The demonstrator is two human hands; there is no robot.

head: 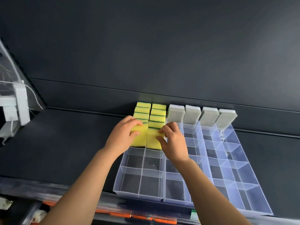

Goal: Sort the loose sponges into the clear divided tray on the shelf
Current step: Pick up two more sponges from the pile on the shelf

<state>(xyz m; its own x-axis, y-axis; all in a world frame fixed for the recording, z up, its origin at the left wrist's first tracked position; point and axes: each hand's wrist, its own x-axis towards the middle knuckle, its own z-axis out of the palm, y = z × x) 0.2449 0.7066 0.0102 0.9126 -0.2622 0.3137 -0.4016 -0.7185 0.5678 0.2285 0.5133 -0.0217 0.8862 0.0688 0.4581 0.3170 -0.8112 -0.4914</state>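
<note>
A clear divided tray (pixel 142 184) lies on the dark shelf. Its two left columns hold upright yellow sponges with green backs (pixel 158 111), packed in rows toward the back. My left hand (pixel 123 135) grips the front yellow sponge of the left column (pixel 140 137), thumb across its face. My right hand (pixel 172 140) pinches the front yellow sponge of the second column (pixel 152 140) at its right edge. Several grey sponges (pixel 192 114) stand upright in the back cells of the right-hand columns.
The tray's near cells and the right columns in front of the grey sponges hold nothing. The dark back wall (pixel 146 54) rises right behind the tray. White boxes with loose strings (pixel 17 104) sit at far left. Orange items (pixel 139 216) show below the shelf's front edge.
</note>
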